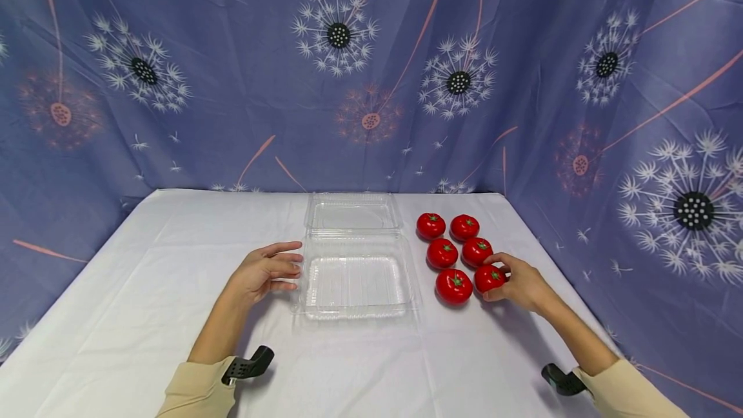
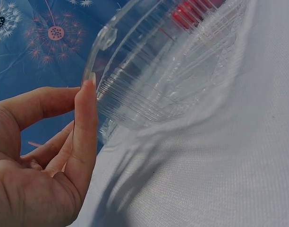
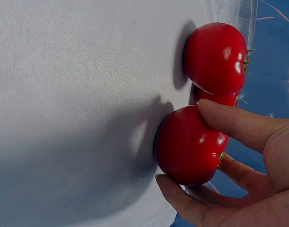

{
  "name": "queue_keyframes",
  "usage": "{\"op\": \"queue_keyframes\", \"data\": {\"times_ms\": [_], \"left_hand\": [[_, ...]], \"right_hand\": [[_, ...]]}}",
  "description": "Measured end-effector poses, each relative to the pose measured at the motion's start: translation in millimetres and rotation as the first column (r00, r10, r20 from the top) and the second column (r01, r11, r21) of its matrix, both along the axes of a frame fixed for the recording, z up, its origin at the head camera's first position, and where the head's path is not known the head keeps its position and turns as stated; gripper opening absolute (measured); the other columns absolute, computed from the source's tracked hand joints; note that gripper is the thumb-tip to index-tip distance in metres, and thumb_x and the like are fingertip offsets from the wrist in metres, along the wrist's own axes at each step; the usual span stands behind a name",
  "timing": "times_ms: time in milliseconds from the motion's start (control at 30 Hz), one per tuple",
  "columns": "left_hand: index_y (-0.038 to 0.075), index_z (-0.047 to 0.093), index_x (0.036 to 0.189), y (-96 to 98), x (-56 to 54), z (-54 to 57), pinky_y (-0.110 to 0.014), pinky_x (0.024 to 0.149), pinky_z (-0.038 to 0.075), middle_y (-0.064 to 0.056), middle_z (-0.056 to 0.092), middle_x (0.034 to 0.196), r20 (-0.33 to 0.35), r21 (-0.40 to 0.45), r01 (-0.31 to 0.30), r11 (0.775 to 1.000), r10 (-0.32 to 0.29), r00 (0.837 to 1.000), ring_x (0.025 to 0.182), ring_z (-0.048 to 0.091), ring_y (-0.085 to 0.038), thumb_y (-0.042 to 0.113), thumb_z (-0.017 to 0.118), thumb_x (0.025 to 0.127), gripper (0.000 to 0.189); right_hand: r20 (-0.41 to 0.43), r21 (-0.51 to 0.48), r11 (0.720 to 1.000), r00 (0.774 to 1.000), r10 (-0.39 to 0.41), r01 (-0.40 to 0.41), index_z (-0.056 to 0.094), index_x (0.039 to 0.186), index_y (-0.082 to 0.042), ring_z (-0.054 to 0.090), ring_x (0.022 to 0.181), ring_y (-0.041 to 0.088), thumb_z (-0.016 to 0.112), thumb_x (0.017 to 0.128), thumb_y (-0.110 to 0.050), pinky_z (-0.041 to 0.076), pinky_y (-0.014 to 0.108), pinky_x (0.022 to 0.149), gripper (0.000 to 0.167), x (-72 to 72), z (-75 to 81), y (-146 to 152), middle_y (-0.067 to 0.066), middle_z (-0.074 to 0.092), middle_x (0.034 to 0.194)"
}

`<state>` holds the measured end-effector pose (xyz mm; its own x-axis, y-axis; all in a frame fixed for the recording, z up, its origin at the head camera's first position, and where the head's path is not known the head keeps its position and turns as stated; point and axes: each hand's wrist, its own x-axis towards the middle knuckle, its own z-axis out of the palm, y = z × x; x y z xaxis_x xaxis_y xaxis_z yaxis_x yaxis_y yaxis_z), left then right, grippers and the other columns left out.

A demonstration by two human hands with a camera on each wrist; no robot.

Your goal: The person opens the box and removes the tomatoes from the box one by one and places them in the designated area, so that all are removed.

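Note:
A clear plastic clamshell container lies unfolded on the white table, its lid at the back. At its left rim, my left hand holds its fingers extended, the fingertips touching or very near the edge. In the left wrist view, the thumb meets the clear rim. On the right, my right hand grips the front right red tomato, which sits on the cloth. The right wrist view has the thumb on one side of this tomato and curled fingers on the other.
Several more red tomatoes stand in two columns right of the container, including a front left one and a back right one. A white cloth covers the table. Blue dandelion-print curtains enclose the back and sides.

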<state>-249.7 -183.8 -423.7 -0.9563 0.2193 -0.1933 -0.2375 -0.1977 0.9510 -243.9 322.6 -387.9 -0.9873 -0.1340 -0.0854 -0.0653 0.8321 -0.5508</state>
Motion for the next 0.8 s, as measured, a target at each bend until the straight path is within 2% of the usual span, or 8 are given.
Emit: {"op": "queue_keyframes", "data": {"times_ms": [500,800], "left_hand": [[-0.003,0.040,0.152,0.4,-0.5,0.3,-0.029,0.064,0.062,-0.003,0.070,0.111,-0.001,-0.004,0.003,1.000,-0.003,1.000,0.082,0.071,-0.015,-0.005,0.067,0.088,0.069],[-0.003,0.039,0.153,-1.2,-0.5,-1.0,-0.031,0.068,0.063,-0.004,0.068,0.116,-0.001,-0.019,0.027,0.999,-0.027,1.000,0.088,0.071,-0.017,-0.004,0.066,0.089,0.069]], "right_hand": [[0.015,0.029,1.000,1.000,0.009,-0.009,0.057,0.133,-0.007,0.061,0.106,0.041,0.091,0.071,-0.019,0.057,0.054,0.082,0.071,-1.5,0.4,-3.5,0.027,0.062,0.118],[0.000,0.043,0.999,1.000,0.021,-0.021,0.059,0.130,-0.006,0.062,0.107,0.041,0.090,0.074,-0.026,0.056,0.052,0.083,0.068,-1.7,5.5,-3.3,0.027,0.063,0.119]]}}
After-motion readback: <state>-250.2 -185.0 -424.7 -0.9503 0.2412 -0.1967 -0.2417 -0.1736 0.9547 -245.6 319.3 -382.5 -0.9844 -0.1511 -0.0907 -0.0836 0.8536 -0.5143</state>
